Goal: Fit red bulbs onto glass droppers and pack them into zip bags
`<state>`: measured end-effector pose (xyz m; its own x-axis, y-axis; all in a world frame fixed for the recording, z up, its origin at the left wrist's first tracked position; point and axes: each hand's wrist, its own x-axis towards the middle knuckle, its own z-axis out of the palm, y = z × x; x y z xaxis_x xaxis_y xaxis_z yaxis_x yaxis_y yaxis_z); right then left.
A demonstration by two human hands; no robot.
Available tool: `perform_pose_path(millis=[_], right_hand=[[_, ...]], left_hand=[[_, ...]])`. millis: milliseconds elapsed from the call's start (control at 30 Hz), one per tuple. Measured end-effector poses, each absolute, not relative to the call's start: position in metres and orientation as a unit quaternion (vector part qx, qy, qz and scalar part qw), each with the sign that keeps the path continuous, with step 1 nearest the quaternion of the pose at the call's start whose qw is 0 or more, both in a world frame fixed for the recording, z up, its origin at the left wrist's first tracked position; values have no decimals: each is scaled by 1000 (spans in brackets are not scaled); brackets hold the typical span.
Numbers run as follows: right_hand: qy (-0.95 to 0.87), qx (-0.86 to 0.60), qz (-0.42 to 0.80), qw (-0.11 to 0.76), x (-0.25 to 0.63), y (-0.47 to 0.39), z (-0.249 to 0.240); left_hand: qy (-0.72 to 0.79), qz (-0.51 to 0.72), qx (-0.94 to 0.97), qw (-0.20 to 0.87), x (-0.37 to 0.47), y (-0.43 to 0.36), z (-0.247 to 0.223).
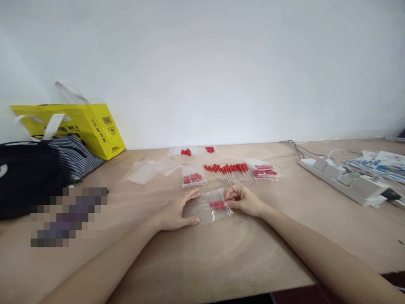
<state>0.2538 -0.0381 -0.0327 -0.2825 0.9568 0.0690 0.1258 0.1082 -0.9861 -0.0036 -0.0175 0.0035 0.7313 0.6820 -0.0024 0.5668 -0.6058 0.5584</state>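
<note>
A clear zip bag (204, 207) lies on the wooden table with a few red-handled thin rods (217, 204) inside it. My left hand (177, 211) rests around the bag's left end, thumb and fingers spread wide. At the right end, where the zip is, my right hand (242, 200) has its fingers pinched at the bag's mouth. Just beyond, a row of several loose red-handled rods (230, 169) lies side by side. To their left is a filled zip bag (192, 177); to their right, more filled bags (264, 170) are stacked.
Flat clear bags (144, 172) lie at back left, and more red-handled pieces (186, 152) on plastic near the wall. A yellow bag (107, 131) and a black bag (28, 177) stand left. On the right are a white power strip (341, 181), cables and printed packets (379, 162).
</note>
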Motion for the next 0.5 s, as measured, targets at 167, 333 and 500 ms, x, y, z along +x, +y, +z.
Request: perform_pose_path(millis=[167, 333, 500], right_hand=[[-648, -478, 421, 417, 249, -34, -36], [-670, -454, 456, 371, 245, -32, -35], [-673, -442, 430, 408, 241, -22, -37]], left_hand=[[351, 104, 888, 279, -3, -18, 4], [350, 110, 888, 279, -3, -17, 4], [351, 114, 884, 287, -4, -16, 3]])
